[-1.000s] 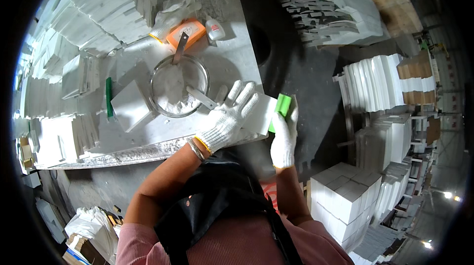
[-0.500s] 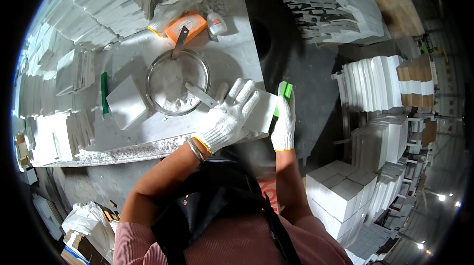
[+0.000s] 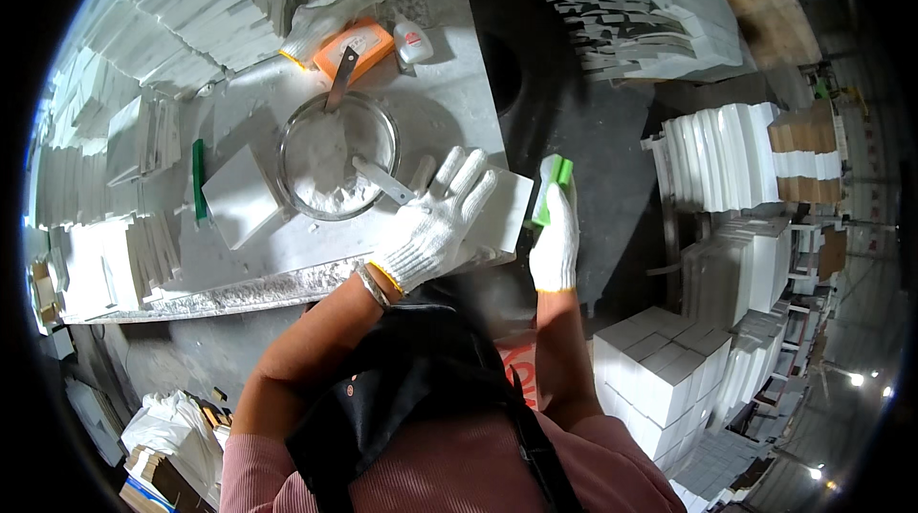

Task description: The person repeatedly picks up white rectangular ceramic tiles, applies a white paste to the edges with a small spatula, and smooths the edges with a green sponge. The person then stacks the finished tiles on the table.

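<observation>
My left hand, in a white knit glove with a yellow cuff, lies with fingers spread on a white rectangular slab at the table's corner. My gloved right hand grips a bright green and grey block, like a hand sanding block, just off the slab's right edge. Left of my left hand stands a round metal bowl with white powder or paste in it. One putty knife leans on its far rim; another scraper's handle points toward my left hand.
An orange box, a small white bottle and a spare glove lie beyond the bowl. Another white slab and a green strip lie left. White slabs are stacked far left; stacked white blocks stand right.
My right hand and the green block have shifted slightly right, away from the slab's edge. My left hand stays spread on the slab.
</observation>
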`<state>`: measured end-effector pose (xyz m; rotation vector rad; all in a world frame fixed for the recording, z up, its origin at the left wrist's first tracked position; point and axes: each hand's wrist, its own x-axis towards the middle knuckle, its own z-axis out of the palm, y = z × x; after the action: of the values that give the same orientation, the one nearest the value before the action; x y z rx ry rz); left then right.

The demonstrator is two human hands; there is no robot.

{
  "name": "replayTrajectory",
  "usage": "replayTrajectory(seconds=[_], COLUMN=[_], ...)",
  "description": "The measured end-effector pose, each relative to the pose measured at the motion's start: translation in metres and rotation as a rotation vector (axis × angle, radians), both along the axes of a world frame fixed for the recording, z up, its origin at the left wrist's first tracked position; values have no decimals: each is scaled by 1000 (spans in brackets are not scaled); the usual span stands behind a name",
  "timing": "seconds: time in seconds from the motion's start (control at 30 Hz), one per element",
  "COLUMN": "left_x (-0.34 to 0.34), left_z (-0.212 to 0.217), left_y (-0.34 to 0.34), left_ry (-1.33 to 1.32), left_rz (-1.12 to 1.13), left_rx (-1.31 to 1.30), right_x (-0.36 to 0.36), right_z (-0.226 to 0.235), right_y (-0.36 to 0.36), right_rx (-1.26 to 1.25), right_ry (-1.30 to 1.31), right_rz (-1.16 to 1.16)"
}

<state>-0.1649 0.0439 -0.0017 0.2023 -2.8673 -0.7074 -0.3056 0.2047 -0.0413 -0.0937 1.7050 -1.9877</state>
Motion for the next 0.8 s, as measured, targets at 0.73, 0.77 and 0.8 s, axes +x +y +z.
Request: replayTrajectory(seconds=[0.73,0.77,0.8], left_x=[2,0,1], left_z=[4,5,6], left_y=[-2,-2,-2], left_ry=[-26,-43,-40], left_rz=[0,-4,15], left_rx=[4,10,18], right_x=[18,24,34], right_z=[25,28,39], right_y=[-10,-6,-2], right_rx=[227,213,269], right_ry=[228,212,241], right_rz=[134,130,158])
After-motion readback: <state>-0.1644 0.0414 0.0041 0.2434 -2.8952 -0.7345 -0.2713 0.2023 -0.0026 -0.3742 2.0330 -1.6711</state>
